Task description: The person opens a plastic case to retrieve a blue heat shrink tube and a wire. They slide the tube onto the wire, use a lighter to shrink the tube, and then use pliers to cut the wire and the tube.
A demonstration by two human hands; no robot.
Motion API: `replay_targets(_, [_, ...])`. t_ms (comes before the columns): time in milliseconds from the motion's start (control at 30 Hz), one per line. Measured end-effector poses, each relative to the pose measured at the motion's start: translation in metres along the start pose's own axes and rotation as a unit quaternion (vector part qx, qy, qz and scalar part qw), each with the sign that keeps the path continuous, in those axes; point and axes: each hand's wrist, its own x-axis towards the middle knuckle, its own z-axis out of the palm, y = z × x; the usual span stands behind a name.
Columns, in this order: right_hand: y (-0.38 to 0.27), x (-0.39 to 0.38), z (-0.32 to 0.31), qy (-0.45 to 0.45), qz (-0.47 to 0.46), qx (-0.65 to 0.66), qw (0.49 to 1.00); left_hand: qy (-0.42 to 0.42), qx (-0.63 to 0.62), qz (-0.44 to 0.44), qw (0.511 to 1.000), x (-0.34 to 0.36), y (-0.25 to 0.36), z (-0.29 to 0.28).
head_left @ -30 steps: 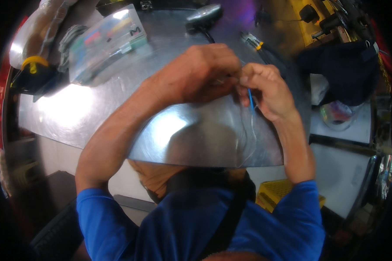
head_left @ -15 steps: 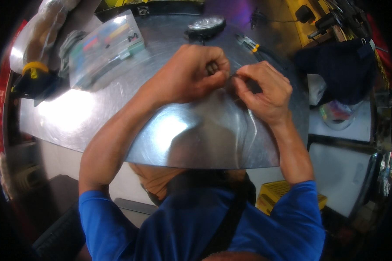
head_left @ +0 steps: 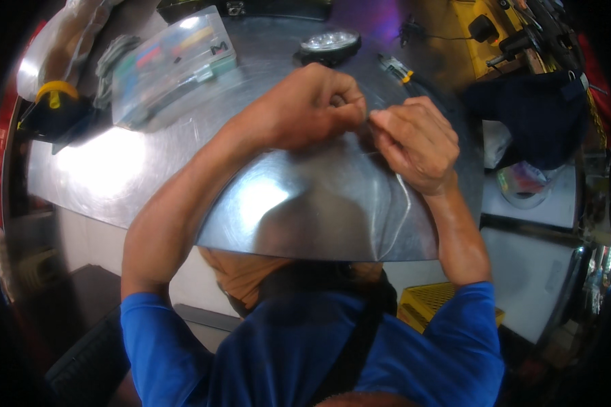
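Both my hands meet above the shiny metal tabletop [head_left: 241, 197], fingertips almost touching. My left hand [head_left: 316, 108] is curled closed, its thumb and index finger pinched together. My right hand [head_left: 421, 142] pinches close beside it, fingers bent. What sits between the fingertips is too small and blurred to make out. A thin pale strand like a wire [head_left: 406, 203] runs from under my right hand toward the table's near edge. Just beyond my left hand lies a round lamp [head_left: 330, 44] with a clear front and black housing. Pliers [head_left: 395, 68] with yellow-and-black handles lie beyond my right hand.
A clear compartment box [head_left: 173, 71] with coloured contents lies at the left, beside grey gloves [head_left: 115, 64]. A dark case [head_left: 251, 8] stands at the back. Dark cloth [head_left: 529, 115] hangs at the right, above a clear round container [head_left: 525, 183]. A yellow crate [head_left: 424, 305] is below the table.
My right hand has turned and its fingers have closed in tighter. Both hands stay together. The pale strand below the right hand shows more clearly, and the view has shifted slightly.
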Motion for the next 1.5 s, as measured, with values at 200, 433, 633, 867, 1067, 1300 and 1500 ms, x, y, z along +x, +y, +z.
replay_targets(200, [-0.004, 0.005, -0.002, -0.056, 0.045, 0.008, 0.997, 0.029, 0.088, 0.067, 0.993, 0.000, 0.002, 0.006])
replay_targets(433, [0.003, -0.003, -0.013, -0.114, 0.540, 0.599, 0.580, 0.081, 0.279, 0.364, 0.885, 0.008, -0.012, 0.008])
replay_targets(633, [-0.006, -0.003, -0.012, -0.096, 0.528, 0.574, 0.618, 0.084, 0.254, 0.331, 0.905, 0.007, -0.013, 0.006])
replay_targets(867, [-0.009, -0.003, -0.009, -0.108, 0.502, 0.440, 0.737, 0.085, 0.256, 0.307, 0.913, 0.008, -0.016, 0.002])
replay_targets(1067, [-0.013, -0.003, -0.003, -0.078, 0.556, 0.460, 0.688, 0.085, 0.252, 0.302, 0.915, 0.009, -0.017, 0.001])
replay_targets(1300, [-0.015, -0.005, -0.001, -0.088, 0.507, 0.372, 0.772, 0.077, 0.275, 0.279, 0.917, 0.009, -0.020, 0.004])
replay_targets(1500, [-0.018, -0.004, 0.003, -0.053, 0.380, 0.194, 0.903, 0.077, 0.229, 0.277, 0.930, 0.007, -0.018, 0.002])
